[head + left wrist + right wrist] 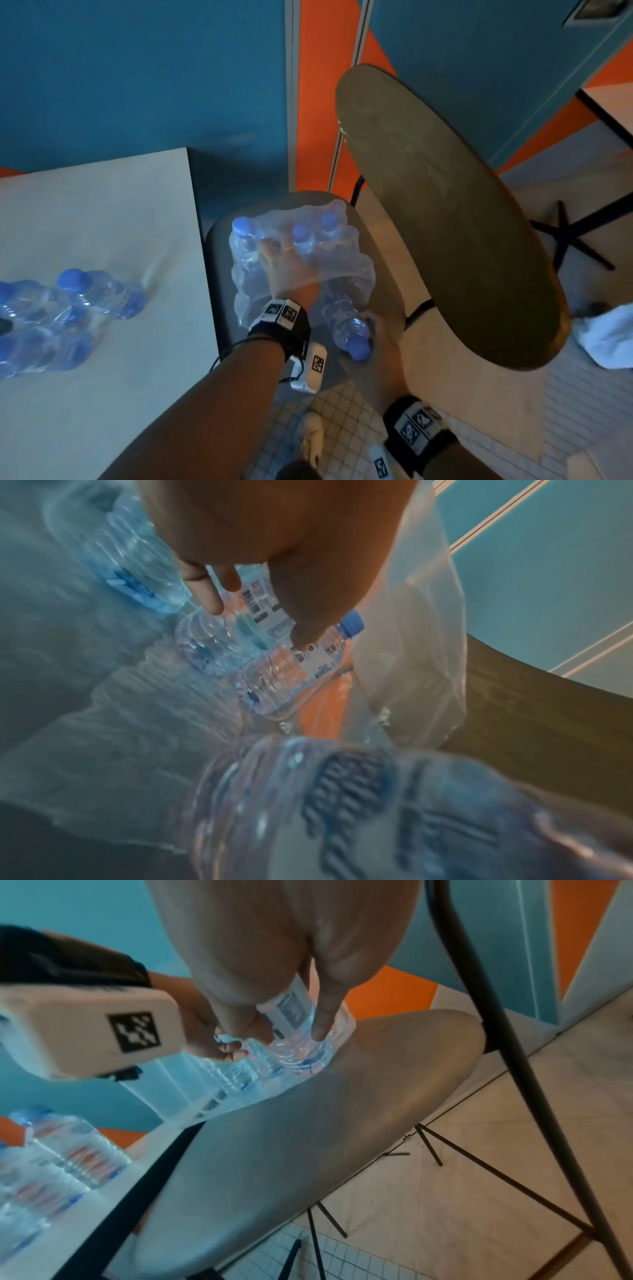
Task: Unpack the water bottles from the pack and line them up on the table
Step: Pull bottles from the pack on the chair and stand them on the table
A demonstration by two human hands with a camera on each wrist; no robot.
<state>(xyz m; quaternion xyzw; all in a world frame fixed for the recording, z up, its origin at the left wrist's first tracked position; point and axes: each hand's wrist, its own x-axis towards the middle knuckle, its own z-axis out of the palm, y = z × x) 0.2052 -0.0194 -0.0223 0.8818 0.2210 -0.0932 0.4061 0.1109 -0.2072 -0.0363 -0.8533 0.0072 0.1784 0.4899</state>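
Head view: your left hand grips the pack on the chair seat, steadying it while your right hand wraps a bottle, sliding it toward 6 o'clock. Unpacked bottles wait at 9 o'clock on the table.

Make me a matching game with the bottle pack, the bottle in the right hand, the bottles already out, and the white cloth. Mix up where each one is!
Things:
1. plastic pack
2. bottle held by the right hand
3. unpacked bottles
4. white cloth

Places:
A. on the floor
B. on the pale table
C. on the grey chair seat, under the left hand
D. tilted, cap toward the person, coming out of the pack

Pairs: 1-C, 2-D, 3-B, 4-A
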